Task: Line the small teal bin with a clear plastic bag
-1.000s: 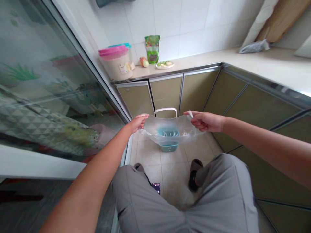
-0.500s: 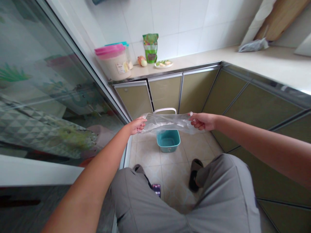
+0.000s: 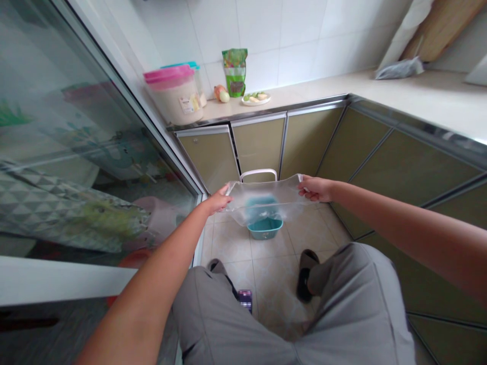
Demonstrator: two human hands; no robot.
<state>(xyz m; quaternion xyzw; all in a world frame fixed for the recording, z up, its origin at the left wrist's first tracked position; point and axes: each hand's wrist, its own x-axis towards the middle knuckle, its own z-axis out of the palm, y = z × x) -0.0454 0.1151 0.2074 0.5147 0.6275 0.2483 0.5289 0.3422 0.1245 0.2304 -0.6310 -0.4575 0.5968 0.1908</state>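
Note:
Between my two hands a clear plastic bag [image 3: 272,191] is stretched out sideways, its lower part hanging loose. My left hand [image 3: 219,199] is closed on the bag's left end. On the other side, my right hand [image 3: 316,188] pinches its right end. Behind and below the bag, a teal basin [image 3: 265,234] stands on the tiled floor, its back part seen only blurred through the plastic. A pale curved handle [image 3: 258,171] shows just above the bag's top edge; what it belongs to is hidden.
On the counter [image 3: 300,91] stand a pink-lidded container [image 3: 171,96], a green pouch [image 3: 235,73], onions [image 3: 221,94] and a plate of cut food [image 3: 256,99]. A glass door [image 3: 95,152] closes off the left. Cabinets [image 3: 380,157] run along the right. A phone-like item [image 3: 245,299] lies by my left foot.
The bag has opened out from a narrow, bunched strip into a wider sheet hanging lower, and it covers more of the basin. Both hands keep hold at its ends with little movement.

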